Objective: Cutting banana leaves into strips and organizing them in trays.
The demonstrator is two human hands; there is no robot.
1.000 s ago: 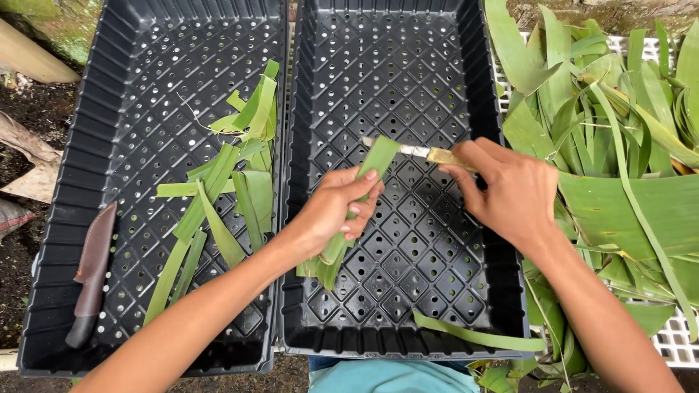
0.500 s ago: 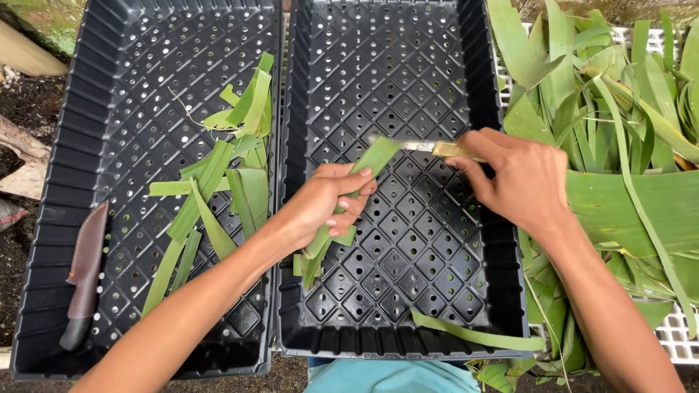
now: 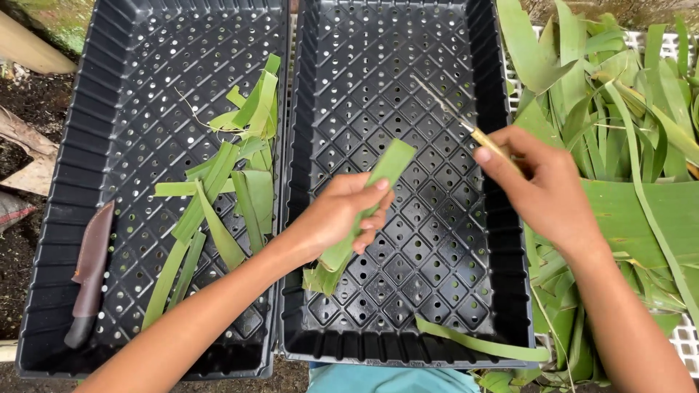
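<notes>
Leaf strip (image 3: 368,211) gripped in left hand (image 3: 342,215) | right hand (image 3: 542,189), pinching thin stick (image 3: 466,127), has drawn away rightward | strip freed over right tray (image 3: 502,240)

Outdoor daylight; dark soil ground (image 3: 29,109) at left, white plastic grid (image 3: 684,338) at right, mossy surface top-left.

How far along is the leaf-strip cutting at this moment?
Done: a loose batch of cut strips lies in the left tray. In hand: the left hand holds a folded leaf strip over the right tray, and the right hand holds a thin stick-like tool off the leaf. Left: a large pile of whole leaves at the right.
</notes>
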